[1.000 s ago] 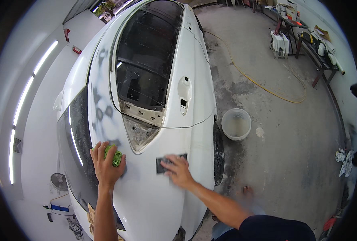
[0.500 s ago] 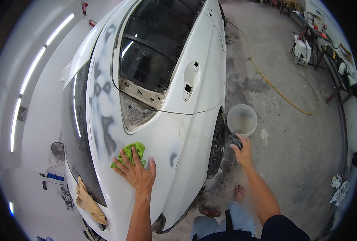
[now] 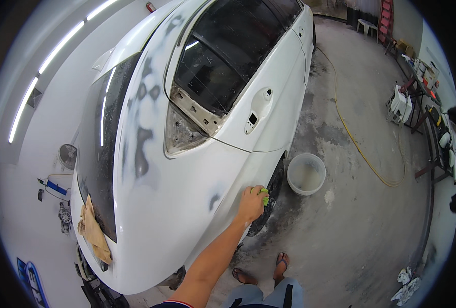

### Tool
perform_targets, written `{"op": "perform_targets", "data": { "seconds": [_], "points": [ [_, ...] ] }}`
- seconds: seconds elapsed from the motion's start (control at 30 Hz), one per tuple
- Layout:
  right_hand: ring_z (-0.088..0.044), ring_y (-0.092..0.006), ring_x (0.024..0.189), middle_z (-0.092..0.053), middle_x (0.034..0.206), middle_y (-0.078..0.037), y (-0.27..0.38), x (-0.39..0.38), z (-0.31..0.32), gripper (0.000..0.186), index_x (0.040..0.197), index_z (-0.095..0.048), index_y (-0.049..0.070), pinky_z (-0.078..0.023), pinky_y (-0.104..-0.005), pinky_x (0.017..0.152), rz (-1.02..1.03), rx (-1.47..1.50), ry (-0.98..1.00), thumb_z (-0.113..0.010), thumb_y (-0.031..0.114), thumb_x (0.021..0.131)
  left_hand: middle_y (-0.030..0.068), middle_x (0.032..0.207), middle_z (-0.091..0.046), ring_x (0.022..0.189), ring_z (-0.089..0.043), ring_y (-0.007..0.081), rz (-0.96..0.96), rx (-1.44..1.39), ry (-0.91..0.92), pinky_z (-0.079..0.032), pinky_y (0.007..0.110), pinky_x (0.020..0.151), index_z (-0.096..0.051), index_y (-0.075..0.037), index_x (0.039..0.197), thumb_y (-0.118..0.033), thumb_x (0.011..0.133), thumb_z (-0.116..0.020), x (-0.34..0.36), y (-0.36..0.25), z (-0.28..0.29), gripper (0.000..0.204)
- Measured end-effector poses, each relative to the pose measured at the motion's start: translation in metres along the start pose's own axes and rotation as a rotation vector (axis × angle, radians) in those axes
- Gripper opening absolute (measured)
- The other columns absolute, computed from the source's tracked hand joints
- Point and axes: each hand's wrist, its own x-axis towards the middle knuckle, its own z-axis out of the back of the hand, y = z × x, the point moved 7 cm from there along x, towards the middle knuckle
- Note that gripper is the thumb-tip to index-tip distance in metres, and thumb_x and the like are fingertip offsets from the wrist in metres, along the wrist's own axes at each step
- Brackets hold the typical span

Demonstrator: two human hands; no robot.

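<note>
My left hand (image 3: 250,206) is closed round a bunched green cloth (image 3: 265,196), part of which shows past the fingers. The hand is at the edge of a white car body (image 3: 187,215), above the dark wheel (image 3: 267,213). Whether the cloth touches the panel there I cannot tell. Grey and dark patches (image 3: 142,149) mark the white surface near the rear side window. Just beyond the wheel, on the floor, stands a translucent white bucket (image 3: 306,174) with cloudy liquid in it. My right hand is out of view.
A tan cloth (image 3: 93,233) lies by the rear glass. A yellow hose (image 3: 354,138) curves over the concrete floor. Along the right wall stands a workbench (image 3: 429,128) with tools, and crumpled white material (image 3: 406,287) lies at lower right. A fan (image 3: 68,155) is at left.
My left hand has moved right, from the white panel to the edge above the wheel, taking the green cloth along. My right hand, near the bucket with something dark, has left the view.
</note>
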Motion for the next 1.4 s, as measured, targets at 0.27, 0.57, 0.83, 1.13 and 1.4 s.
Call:
{"op": "perform_targets", "data": {
  "seconds": [0.27, 0.57, 0.83, 1.13, 1.4],
  "points": [
    [-0.069, -0.0362, 0.117, -0.067, 0.131, -0.024, 0.16, 0.056, -0.048, 0.056, 0.144, -0.059, -0.002, -0.054, -0.0444, 0.1, 0.109, 0.32, -0.063, -0.078, 0.02, 0.095, 0.0197, 0.17, -0.035, 0.158, -0.023, 0.0502, 0.593, 0.503, -0.736, -0.02, 0.063, 0.127, -0.053, -0.009, 0.157, -0.022, 0.091, -0.071, -0.204, 0.055, 0.212, 0.069],
    [-0.065, -0.0301, 0.103, -0.064, 0.121, -0.017, 0.311, 0.098, -0.024, 0.06, 0.142, -0.063, 0.005, -0.053, -0.0426, 0.09, 0.491, 0.525, -0.187, -0.083, 0.034, 0.094, 0.0178, 0.178, -0.013, 0.162, -0.006, 0.0513, 0.659, 0.722, -0.63, -0.008, 0.074, 0.124, -0.045, -0.006, 0.162, -0.05, 0.099, -0.062, -0.134, 0.083, 0.198, 0.079],
    [-0.065, -0.028, 0.098, -0.065, 0.111, -0.015, 0.161, 0.066, -0.034, 0.06, 0.139, -0.064, 0.003, -0.053, -0.0427, 0.084, 0.116, 0.382, -0.085, -0.086, 0.032, 0.091, 0.0041, 0.155, -0.055, 0.149, -0.045, 0.0318, -0.008, 0.59, -0.332, -0.026, 0.057, 0.127, -0.07, -0.014, 0.131, -0.017, 0.096, -0.058, 0.027, 0.043, 0.072, 0.037],
    [-0.063, -0.0255, 0.1, -0.065, 0.113, -0.013, 0.092, 0.042, -0.06, 0.06, 0.141, -0.063, 0.001, -0.052, -0.042, 0.087, -0.039, 0.521, -0.034, -0.083, 0.032, 0.094, 0.0202, 0.107, -0.073, 0.097, -0.07, 0.0456, 0.273, -0.349, 0.105, -0.055, 0.053, 0.087, -0.066, -0.01, 0.118, -0.032, 0.088, -0.073, -0.051, -0.012, -0.011, 0.038],
    [-0.06, -0.0191, 0.087, -0.062, 0.104, -0.009, 0.261, 0.057, -0.053, 0.071, 0.15, -0.058, 0.004, -0.052, -0.0349, 0.08, 0.082, 0.769, 0.037, -0.085, 0.037, 0.093, 0.0273, 0.102, -0.075, 0.102, -0.071, 0.0447, 0.581, -0.463, 0.277, -0.053, 0.053, 0.091, -0.068, -0.002, 0.123, -0.04, 0.1, -0.065, -0.155, 0.008, -0.015, 0.045]
  ]
}}
